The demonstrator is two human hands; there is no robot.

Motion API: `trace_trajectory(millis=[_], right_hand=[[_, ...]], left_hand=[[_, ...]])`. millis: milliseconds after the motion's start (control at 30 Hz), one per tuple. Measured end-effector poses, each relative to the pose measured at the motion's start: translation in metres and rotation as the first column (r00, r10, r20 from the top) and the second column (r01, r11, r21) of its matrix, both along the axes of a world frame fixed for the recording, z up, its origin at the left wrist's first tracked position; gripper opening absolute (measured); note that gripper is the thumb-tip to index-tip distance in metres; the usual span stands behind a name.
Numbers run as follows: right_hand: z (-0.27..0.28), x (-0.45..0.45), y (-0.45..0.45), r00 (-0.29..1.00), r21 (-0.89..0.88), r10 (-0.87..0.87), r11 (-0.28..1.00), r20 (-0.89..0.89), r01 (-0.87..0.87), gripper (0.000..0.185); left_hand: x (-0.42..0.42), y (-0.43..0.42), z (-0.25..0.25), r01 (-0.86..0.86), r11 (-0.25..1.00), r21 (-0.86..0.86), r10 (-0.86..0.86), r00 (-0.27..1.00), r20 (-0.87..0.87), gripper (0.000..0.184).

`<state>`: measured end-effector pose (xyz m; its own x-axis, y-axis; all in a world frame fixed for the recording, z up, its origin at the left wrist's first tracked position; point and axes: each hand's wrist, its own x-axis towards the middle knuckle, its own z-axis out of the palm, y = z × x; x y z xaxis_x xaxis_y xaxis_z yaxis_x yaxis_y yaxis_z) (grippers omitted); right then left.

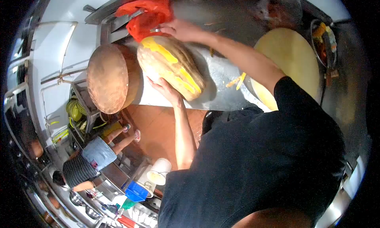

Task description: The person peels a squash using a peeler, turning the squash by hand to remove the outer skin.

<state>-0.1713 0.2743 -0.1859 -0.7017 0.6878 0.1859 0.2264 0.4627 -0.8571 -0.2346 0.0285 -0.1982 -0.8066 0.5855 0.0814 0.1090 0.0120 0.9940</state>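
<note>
A large, long tan squash (158,65) lies on the metal worktop, with bright yellow flesh bared in strips along its skin. My left hand (168,92) presses against its near side, fingers spread along the skin, and holds it. Beyond the squash's far end, my right hand (184,31) is closed around a small metal tool that looks like a peeler (155,30). The tool's working end sits by a crumpled red plastic bag (150,14). Another metal utensil (136,14) rests on that bag.
A thick round wooden block (107,79) stands left of the squash. To the right are a round pale board (289,61), yellow peel strips (237,81) and a basket (322,41) of scraps. Another person (85,160) is across the floor, near white buckets (159,171) and a blue bin (135,191).
</note>
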Motion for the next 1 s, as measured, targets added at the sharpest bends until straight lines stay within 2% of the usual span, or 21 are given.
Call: trace_trajectory(millis=[100, 167, 200, 300, 333, 433, 467, 500, 600, 633, 667, 733, 767, 800, 900, 967, 1000], right_hand=[[0.037, -0.042, 0.040, 0.889, 0.104, 0.235, 0.949, 0.393, -0.297, 0.044], [0.035, -0.074, 0.057, 0.850, 0.116, 0.327, 0.907, 0.412, -0.405, 0.043], [0.034, -0.087, 0.060, 0.826, 0.123, 0.371, 0.880, 0.424, -0.458, 0.044], [0.072, -0.081, 0.049, 0.666, -0.155, 0.431, 0.888, 0.609, -0.433, 0.046], [0.062, -0.070, 0.040, 0.784, -0.040, 0.441, 0.881, 0.437, -0.472, 0.047], [0.040, -0.028, 0.004, 0.913, 0.137, 0.279, 0.934, 0.297, -0.330, 0.046], [-0.004, -0.020, -0.004, 0.956, 0.157, 0.260, 0.947, 0.138, -0.280, 0.043], [0.019, 0.003, -0.033, 0.943, 0.310, 0.196, 0.909, 0.268, -0.277, 0.042], [0.046, 0.049, -0.113, 0.940, 0.049, -0.026, 0.999, 0.341, 0.009, 0.041], [0.027, 0.061, -0.137, 0.977, 0.245, -0.171, 0.960, 0.126, 0.136, 0.041], [0.016, 0.074, -0.158, 0.953, 0.222, -0.241, 0.955, 0.185, 0.199, 0.042], [0.005, 0.112, -0.208, 0.920, 0.063, -0.176, 0.984, 0.350, 0.164, 0.051], [-0.009, 0.138, -0.235, 0.957, 0.105, -0.164, 0.984, 0.237, 0.143, 0.051], [0.001, 0.159, -0.252, 0.932, 0.067, -0.155, 0.988, 0.327, 0.141, 0.045], [0.024, 0.198, -0.248, 0.858, -0.259, 0.157, 0.965, 0.489, -0.029, 0.038], [0.005, 0.215, -0.239, 0.915, -0.210, 0.101, 0.977, 0.391, -0.018, 0.035], [0.019, 0.206, -0.219, 0.931, -0.185, 0.071, 0.983, 0.359, -0.003, 0.034]], left_hand=[[-0.012, -0.005, -0.010, 0.011, 0.999, 0.044, -0.013, 1.000, 0.025, 0.093], [-0.015, -0.009, -0.016, 0.002, 1.000, 0.022, -0.003, 0.999, 0.036, 0.094], [-0.009, -0.007, -0.001, 0.019, 0.999, 0.033, -0.022, 0.995, 0.100, 0.094], [-0.006, -0.004, 0.000, -0.019, 0.999, -0.038, 0.019, 1.000, 0.013, 0.093], [-0.008, -0.004, -0.001, -0.009, 0.998, -0.061, 0.008, 1.000, -0.019, 0.087], [-0.009, -0.004, -0.002, -0.001, 1.000, -0.029, 0.002, 0.999, 0.035, 0.081], [-0.010, -0.004, -0.010, -0.021, 1.000, -0.016, 0.021, 0.999, 0.031, 0.078], [-0.010, -0.003, -0.008, -0.015, 1.000, 0.004, 0.015, 0.998, 0.053, 0.078], [-0.007, 0.002, -0.005, -0.009, 0.998, 0.064, 0.002, 0.995, 0.100, 0.079], [-0.006, 0.003, -0.005, -0.015, 0.998, 0.054, 0.011, 0.997, 0.077, 0.080], [-0.004, 0.005, -0.002, -0.016, 0.999, 0.041, 0.014, 0.999, 0.052, 0.080], [-0.008, 0.004, -0.007, -0.007, 0.999, 0.040, 0.006, 0.999, 0.031, 0.081], [-0.009, 0.002, -0.015, -0.003, 0.999, 0.049, 0.001, 0.999, 0.045, 0.081], [-0.006, 0.001, -0.007, 0.001, 0.997, 0.074, -0.007, 0.997, 0.075, 0.084], [-0.011, -0.004, -0.008, 0.016, 0.996, 0.086, -0.026, 0.994, 0.109, 0.086], [-0.017, -0.005, -0.017, 0.024, 0.997, 0.077, -0.029, 0.998, 0.054, 0.088], [-0.015, -0.006, -0.015, 0.020, 0.996, 0.082, -0.025, 0.998, 0.060, 0.088]])
